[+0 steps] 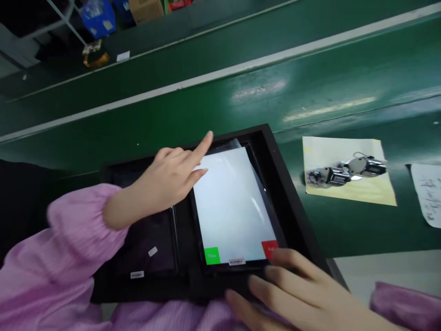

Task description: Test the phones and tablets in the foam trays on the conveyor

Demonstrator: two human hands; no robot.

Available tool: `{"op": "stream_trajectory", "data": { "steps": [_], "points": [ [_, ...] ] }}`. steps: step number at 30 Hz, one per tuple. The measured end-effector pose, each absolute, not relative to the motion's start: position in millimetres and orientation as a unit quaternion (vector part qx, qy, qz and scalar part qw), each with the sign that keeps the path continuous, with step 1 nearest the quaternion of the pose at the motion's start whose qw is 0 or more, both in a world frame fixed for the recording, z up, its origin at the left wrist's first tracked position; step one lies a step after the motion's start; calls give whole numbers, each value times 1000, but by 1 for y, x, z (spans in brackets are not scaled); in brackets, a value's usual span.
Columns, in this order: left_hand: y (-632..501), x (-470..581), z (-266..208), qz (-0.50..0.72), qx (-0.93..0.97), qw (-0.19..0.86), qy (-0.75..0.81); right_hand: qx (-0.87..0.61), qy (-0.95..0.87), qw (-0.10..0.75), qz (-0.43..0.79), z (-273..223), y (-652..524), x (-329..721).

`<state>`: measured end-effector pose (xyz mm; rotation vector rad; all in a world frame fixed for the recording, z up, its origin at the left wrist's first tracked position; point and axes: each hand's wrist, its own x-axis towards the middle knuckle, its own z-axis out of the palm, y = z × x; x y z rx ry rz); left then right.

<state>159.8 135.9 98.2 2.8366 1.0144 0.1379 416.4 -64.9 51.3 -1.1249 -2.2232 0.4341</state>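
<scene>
A tablet (234, 207) with a lit white screen lies in the right compartment of a black tray (292, 202). Its screen shows a green box at the lower left and a red box at the lower right. My left hand (172, 177) is over the tablet's upper left corner, index finger stretched out and thumb apart, holding nothing. At the tray's near right edge, my right hand (292, 289) has its fingers spread by the red box; it is somewhat blurred. A second, dark tablet (151, 248) with small white labels lies in the left compartment, partly under my left forearm.
Two shiny metal counters (344, 172) sit on a yellow paper (347, 197) to the right of the tray. A white sheet with handwriting (427, 193) lies farther right. Across the green bench (165, 119) runs a pale strip. A blue bin (99, 20) stands at the back left.
</scene>
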Motion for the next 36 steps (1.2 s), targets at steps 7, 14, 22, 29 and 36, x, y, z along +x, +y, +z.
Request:
{"op": "stream_trajectory", "data": {
  "steps": [7,14,22,29,36],
  "points": [
    [160,134,92,136,916,73,371,-360,-902,237,35,51,22,404],
    [143,140,76,122,929,-8,349,-444,-863,210,-120,34,121,407],
    [114,143,61,94,932,11,349,-505,-820,261,-73,34,97,450],
    [102,128,70,164,932,59,318,-485,-806,340,0,41,74,455],
    [129,136,60,159,920,10,359,-460,-829,318,-17,35,79,451]
  ]
}}
